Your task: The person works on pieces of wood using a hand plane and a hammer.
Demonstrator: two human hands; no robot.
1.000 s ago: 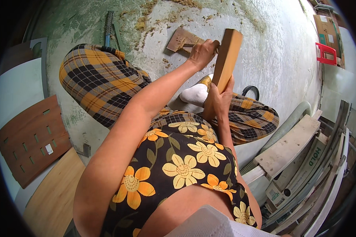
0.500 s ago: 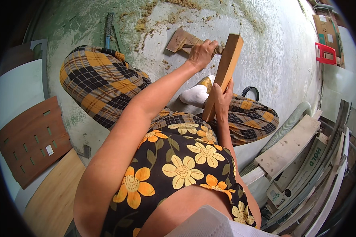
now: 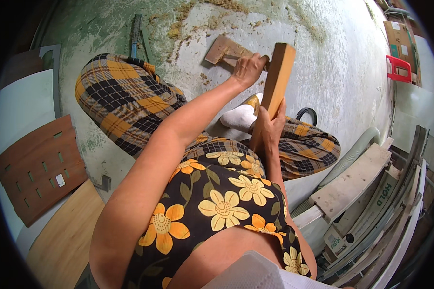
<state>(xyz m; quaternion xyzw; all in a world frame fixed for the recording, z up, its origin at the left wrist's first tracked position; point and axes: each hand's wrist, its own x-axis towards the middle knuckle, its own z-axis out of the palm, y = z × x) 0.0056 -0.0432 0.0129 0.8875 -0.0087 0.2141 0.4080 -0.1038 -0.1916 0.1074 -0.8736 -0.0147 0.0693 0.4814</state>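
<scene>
Both hands grip closed around one wooden plank (image 3: 276, 82), left hand (image 3: 247, 68) high, right hand (image 3: 271, 129) low, its long axis leaning far-right, above a white shoe (image 3: 238, 117) and a flat board (image 3: 222, 50).

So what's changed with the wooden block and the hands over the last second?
The wooden block has tipped, its top leaning further right. The left hand stays at its upper edge, gripping something I can't make out; the right hand still grips its lower end. The flat wood piece on the floor hasn't moved.

Bare floor (image 3: 323, 72) ahead; stacked boards (image 3: 371, 202) crowd right.
</scene>
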